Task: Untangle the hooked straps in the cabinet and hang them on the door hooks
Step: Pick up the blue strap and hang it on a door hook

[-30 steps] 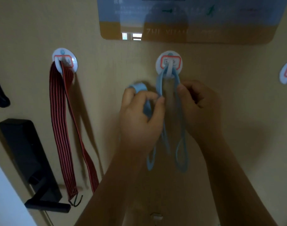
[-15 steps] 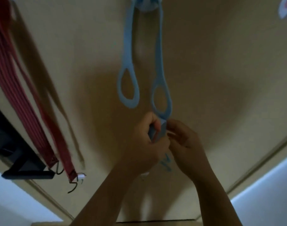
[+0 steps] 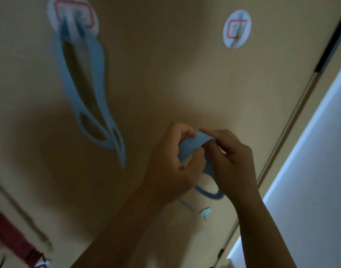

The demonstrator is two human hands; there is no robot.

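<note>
A light blue strap [image 3: 100,78] hangs from a round white door hook [image 3: 73,16] at the upper left, its looped ends dangling low. A second light blue strap [image 3: 193,144] is bunched between my hands at centre. My left hand [image 3: 171,163] and my right hand [image 3: 233,161] both pinch it, with a loop [image 3: 208,192] sagging beneath them. Its small hooked end [image 3: 204,211] hangs below. Another round white door hook [image 3: 237,29] at the upper right carries nothing.
The tan door [image 3: 165,74] fills the view. A red striped strap [image 3: 9,229] crosses the lower left corner. The door's right edge [image 3: 293,113] with a dark hinge strip meets a pale wall [image 3: 316,171] at the right.
The view has swung right, so the hung blue strap now sits at the left and the bare hook has come into view. My hands now hold a separate bunched blue strap.
</note>
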